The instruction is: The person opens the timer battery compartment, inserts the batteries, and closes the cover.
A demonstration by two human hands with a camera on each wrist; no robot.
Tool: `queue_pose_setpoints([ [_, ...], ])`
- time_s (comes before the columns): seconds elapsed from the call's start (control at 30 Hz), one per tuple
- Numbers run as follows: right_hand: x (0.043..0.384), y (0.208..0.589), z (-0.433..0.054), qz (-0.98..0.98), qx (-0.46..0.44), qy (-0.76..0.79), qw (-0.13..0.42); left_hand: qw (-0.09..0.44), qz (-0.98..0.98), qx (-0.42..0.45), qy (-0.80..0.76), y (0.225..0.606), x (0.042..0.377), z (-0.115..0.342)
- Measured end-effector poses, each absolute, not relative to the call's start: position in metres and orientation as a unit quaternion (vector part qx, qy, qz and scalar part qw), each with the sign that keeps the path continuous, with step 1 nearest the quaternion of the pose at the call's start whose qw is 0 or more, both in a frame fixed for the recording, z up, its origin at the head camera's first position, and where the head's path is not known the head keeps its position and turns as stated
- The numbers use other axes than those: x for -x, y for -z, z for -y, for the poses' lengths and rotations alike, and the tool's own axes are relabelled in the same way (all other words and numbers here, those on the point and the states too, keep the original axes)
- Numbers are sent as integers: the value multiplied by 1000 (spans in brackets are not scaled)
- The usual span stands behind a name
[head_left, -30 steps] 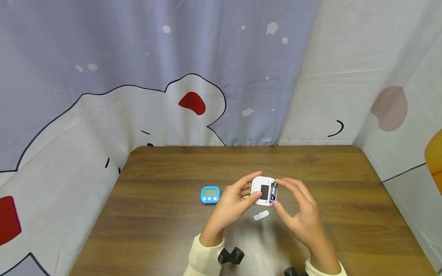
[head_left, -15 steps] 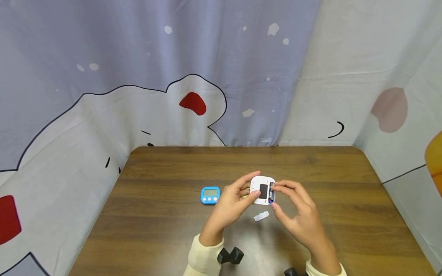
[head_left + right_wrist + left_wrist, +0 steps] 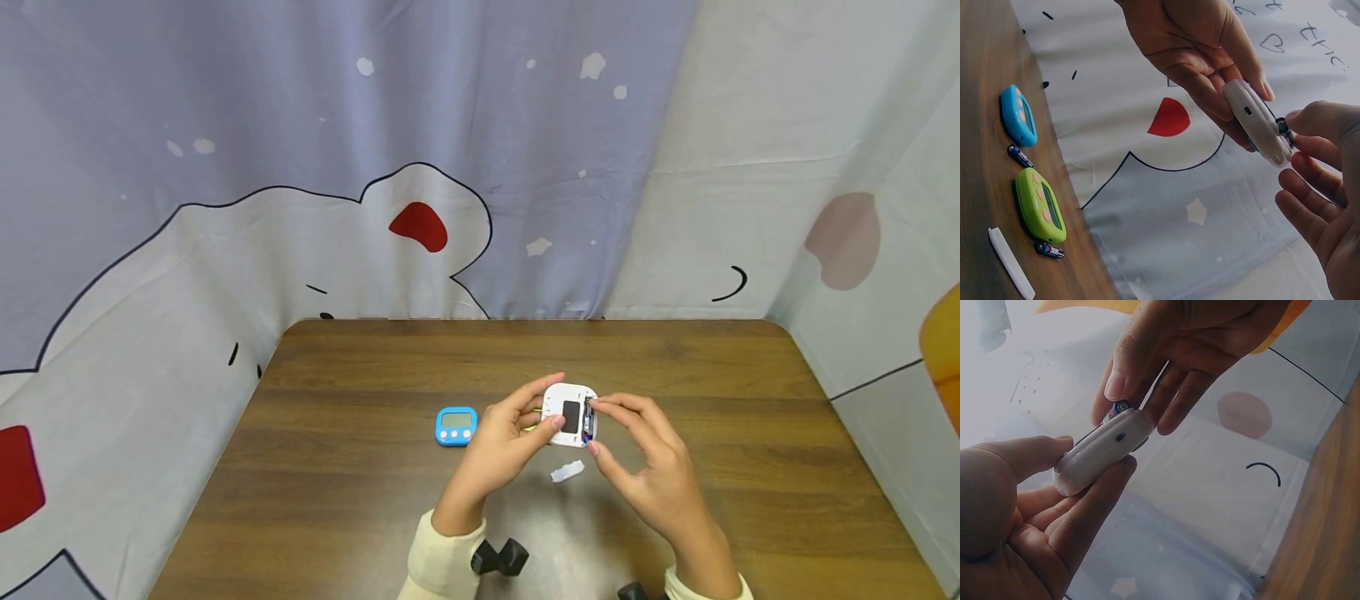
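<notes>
Near the middle of the table my left hand [image 3: 498, 442] grips a white digital timer [image 3: 556, 402], its back turned up and its battery slot exposed along the right side. A small dark-blue battery [image 3: 588, 423] sits at that slot; in the right wrist view the battery [image 3: 1283, 127] sticks up past the timer's edge. My right hand [image 3: 660, 467] pinches it, with the thumb at the near end and the index finger at the far end. Whether it is fully seated cannot be told. The white battery cover [image 3: 567, 472] lies on the table just below the timer.
A blue timer [image 3: 456, 426] lies left of my hands. In the right wrist view a green timer [image 3: 1040, 206] lies on the table, with one loose battery [image 3: 1020, 155] above it and another battery [image 3: 1049, 250] below. Curtains stand behind the table [image 3: 360, 350].
My right index finger has moved left from the timer's outer edge onto the battery slot. The left hand and timer have shifted very slightly left.
</notes>
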State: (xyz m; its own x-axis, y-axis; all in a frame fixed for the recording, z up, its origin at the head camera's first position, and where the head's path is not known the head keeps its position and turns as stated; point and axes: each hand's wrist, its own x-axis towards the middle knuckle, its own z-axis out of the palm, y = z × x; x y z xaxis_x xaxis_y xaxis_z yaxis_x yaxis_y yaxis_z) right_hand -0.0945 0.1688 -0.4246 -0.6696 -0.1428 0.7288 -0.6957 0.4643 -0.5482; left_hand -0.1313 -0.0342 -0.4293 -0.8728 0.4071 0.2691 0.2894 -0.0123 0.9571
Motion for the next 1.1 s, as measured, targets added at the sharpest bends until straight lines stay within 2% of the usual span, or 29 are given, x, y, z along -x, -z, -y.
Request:
queue_pose_setpoints([
  [1.1, 99, 438, -177, 817, -271, -425, 281, 56, -707, -252, -658, 430, 130, 35],
])
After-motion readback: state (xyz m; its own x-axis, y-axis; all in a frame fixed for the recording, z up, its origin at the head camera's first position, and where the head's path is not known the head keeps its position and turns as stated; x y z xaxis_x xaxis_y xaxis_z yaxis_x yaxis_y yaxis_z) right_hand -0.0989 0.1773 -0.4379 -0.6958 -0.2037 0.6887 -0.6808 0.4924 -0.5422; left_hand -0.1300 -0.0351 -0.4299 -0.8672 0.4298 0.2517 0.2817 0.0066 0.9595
